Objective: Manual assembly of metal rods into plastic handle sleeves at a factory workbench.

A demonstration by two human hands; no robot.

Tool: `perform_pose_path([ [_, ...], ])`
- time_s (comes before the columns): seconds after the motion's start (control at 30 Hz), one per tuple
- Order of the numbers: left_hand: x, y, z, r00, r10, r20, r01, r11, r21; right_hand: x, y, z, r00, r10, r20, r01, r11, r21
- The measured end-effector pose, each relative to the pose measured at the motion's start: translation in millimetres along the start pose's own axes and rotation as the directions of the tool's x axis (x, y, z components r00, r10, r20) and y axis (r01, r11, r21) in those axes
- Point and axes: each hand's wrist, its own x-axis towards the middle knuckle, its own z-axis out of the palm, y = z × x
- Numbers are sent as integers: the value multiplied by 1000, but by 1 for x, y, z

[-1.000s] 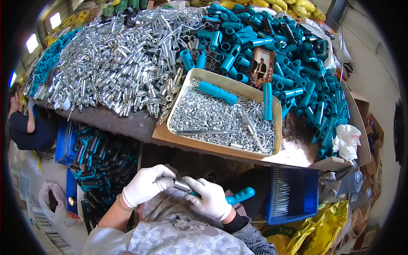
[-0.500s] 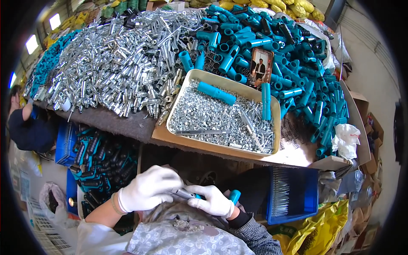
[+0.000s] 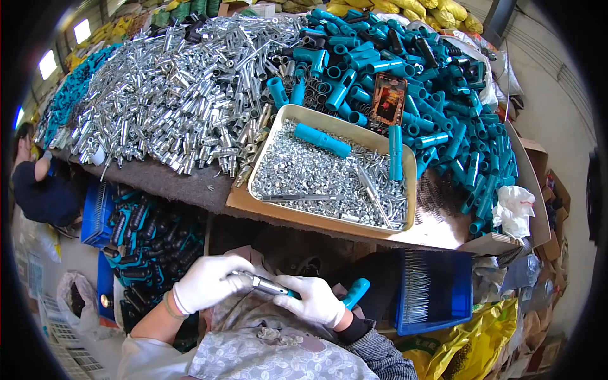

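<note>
Above my lap, my right hand (image 3: 310, 300), in a white glove, is wrapped round a teal-handled tool with a metal barrel (image 3: 268, 286). The teal handle end (image 3: 356, 292) sticks out beyond that hand on the right, and the barrel points left. My gloved left hand (image 3: 213, 282) has its fingertips pinched at the barrel's left end; whether a small part is between them is hidden by the fingers. On the table ahead, a cream tray (image 3: 335, 229) of small metal pieces carries a teal tube (image 3: 322, 140), another teal tube (image 3: 396, 152) and a pen-like metal tool (image 3: 373, 195).
Metal sleeves (image 3: 177, 95) are heaped at the back left, teal tubular housings (image 3: 456, 136) at the right. Among them leans a phone (image 3: 388, 100). Below the table stand a blue bin of thin rods (image 3: 437, 326) and teal-black handles (image 3: 152, 234). A co-worker (image 3: 41, 183) is at far left.
My left hand has shifted slightly left and down, exposing more of the metal barrel. The teal handle end shows more beyond my right hand. The phone's picture has changed.
</note>
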Motion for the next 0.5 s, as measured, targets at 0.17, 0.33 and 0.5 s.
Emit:
perform_pose_path([
  [0.17, 5, 8, 6, 824, 564, 46, -543, 765, 346, -1, 2, -1, 1000, 15, -17, -15, 999, 47],
  [0.33, -2, 0, 3, 999, -32, -34, 29, 998, -60, -1, 1, 0, 1000, -2, -12, 2, 1000, -7],
  [0.5, 5, -1, 6, 826, 555, 96, -558, 784, 272, 0, 4, -4, 997, 25, 72, -31, 996, 84],
])
